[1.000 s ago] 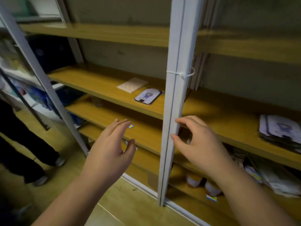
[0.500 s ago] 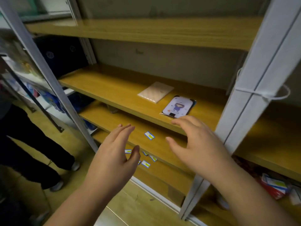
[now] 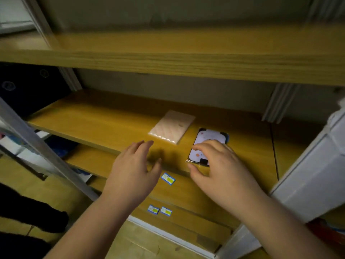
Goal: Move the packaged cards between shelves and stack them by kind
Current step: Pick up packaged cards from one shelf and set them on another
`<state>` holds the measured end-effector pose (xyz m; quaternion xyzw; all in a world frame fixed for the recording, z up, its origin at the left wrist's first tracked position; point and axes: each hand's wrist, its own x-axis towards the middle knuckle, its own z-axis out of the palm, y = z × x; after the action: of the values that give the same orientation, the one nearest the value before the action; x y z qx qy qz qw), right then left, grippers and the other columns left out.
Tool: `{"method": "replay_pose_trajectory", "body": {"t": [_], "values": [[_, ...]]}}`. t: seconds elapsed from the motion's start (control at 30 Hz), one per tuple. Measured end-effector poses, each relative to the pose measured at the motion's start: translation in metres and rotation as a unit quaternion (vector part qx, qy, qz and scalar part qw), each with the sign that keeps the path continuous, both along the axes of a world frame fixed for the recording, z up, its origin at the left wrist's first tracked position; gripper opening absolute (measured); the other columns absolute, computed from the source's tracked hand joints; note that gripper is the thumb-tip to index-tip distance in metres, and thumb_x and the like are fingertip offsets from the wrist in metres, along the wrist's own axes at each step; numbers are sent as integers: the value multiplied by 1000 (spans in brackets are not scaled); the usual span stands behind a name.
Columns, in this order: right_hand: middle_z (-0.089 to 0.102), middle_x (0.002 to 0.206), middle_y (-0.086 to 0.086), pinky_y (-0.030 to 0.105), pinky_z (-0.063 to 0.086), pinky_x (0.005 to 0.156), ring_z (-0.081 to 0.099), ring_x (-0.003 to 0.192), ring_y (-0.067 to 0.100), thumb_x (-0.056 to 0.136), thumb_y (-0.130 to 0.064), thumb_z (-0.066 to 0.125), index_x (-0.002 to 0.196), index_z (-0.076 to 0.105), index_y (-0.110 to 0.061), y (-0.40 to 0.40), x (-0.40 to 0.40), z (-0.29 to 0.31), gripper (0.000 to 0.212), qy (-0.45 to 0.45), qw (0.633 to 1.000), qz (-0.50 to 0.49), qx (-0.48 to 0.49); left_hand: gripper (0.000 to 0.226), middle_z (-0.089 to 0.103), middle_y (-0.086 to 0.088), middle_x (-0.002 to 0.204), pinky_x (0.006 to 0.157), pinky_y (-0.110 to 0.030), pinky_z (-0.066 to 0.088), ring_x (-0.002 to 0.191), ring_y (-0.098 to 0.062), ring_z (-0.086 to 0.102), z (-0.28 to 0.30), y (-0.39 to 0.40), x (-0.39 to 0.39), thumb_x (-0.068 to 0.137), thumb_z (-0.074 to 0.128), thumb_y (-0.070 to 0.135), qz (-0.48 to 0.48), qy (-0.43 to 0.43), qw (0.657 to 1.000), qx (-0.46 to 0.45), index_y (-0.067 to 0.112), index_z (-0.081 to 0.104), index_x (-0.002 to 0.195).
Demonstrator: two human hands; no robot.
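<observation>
Two hands over a wooden shelf (image 3: 104,116) holding two card packets.
The right hand (image 3: 220,171) spreads its fingers (image 3: 202,146) wide over the purple packaged card (image 3: 210,139); the pale packet (image 3: 172,128) lies just beyond the left hand (image 3: 132,171), whose relaxed fingers (image 3: 143,146) hold nothing. Small labels (image 3: 168,178) sit below both thumbs.

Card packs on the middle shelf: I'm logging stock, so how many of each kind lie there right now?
Pale pink patterned pack: 1
Lilac picture pack, under the right hand: 1
Total: 2
</observation>
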<state>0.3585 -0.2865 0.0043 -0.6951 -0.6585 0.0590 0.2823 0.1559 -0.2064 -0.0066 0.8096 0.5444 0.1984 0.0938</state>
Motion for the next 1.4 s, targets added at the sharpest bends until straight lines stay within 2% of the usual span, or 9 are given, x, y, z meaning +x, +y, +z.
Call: {"method": "replay_pose_trajectory", "body": {"t": [0.17, 0.37, 0.67, 0.83, 0.93, 1.03, 1.1, 1.27, 1.4], "values": [[52, 132, -15, 15, 33, 91, 43, 120, 3, 91, -48, 59, 133, 53, -33, 14, -4, -6, 45, -1, 997, -81, -21, 92, 44, -12, 153, 112, -45, 34, 140, -35, 37, -16, 83, 28, 82, 38, 79, 4, 90, 992, -90, 24, 30, 154], [53, 132, -10, 28, 45, 97, 45, 121, 9, 90, -46, 61, 132, 56, -29, 36, -15, -13, 46, -2, 984, -178, -30, 115, 36, -20, 157, 113, -47, 29, 142, -41, 31, -24, 140, 71, 68, 23, 97, -62, 185, 976, -98, 30, 8, 159], [50, 127, -17, 25, 44, 88, 41, 114, 2, 90, -47, 62, 131, 54, -35, 36, -31, -18, 44, 12, 962, -271, -35, 128, 39, -21, 146, 107, -44, 35, 136, -42, 37, -15, 176, 40, 48, 57, 92, -111, 167, 972, -123, 25, 22, 150], [49, 126, -9, 32, 52, 87, 47, 113, 10, 89, -57, 59, 137, 48, -32, 39, -35, -23, 55, 3, 949, -301, -99, 130, 42, -19, 134, 94, -43, 44, 122, -44, 49, -15, 189, 17, 37, 70, 87, -108, 49, 983, -139, 20, 35, 142], [54, 120, 2, 35, 54, 81, 53, 103, 18, 85, -71, 51, 136, 45, -23, 42, -34, -26, 70, -38, 919, -350, -179, 109, 54, -14, 135, 86, -38, 47, 118, -37, 57, -16, 198, 12, 57, 87, 61, -107, -52, 978, -170, 17, 39, 144], [56, 119, 7, 38, 53, 82, 54, 103, 23, 79, -82, 42, 133, 43, -19, 45, -36, -30, 83, -78, 894, -393, -199, 46, 76, -3, 103, 59, -24, 51, 84, -18, 72, -18, 197, 8, 75, 88, 28, -146, -225, 918, -293, 13, 62, 111], [55, 123, 9, 38, 53, 83, 54, 107, 24, 78, -84, 39, 139, 37, -18, 50, -40, -32, 90, -87, 891, -396, -203, 25, 80, -4, 91, 55, -21, 53, 76, -17, 75, -19, 190, 4, 83, 81, 16, -166, -298, 872, -351, 13, 67, 104], [61, 118, 7, 30, 52, 71, 59, 101, 21, 84, -70, 51, 138, 39, -18, 67, -46, -34, 76, -121, 893, -394, -179, 19, 80, -2, 90, 55, -22, 55, 74, -17, 76, -21, 165, 0, 91, 71, 11, -178, -377, 808, -416, 13, 63, 108], [61, 119, 5, 35, 57, 80, 60, 105, 22, 69, -68, 70, 132, 45, -18, 65, -36, -32, 84, -51, 903, -400, -151, 33, 79, -10, 97, 58, -26, 56, 78, -23, 76, -20, 155, -8, 81, 73, 20, -191, -416, 755, -470, 11, 64, 111]]}}
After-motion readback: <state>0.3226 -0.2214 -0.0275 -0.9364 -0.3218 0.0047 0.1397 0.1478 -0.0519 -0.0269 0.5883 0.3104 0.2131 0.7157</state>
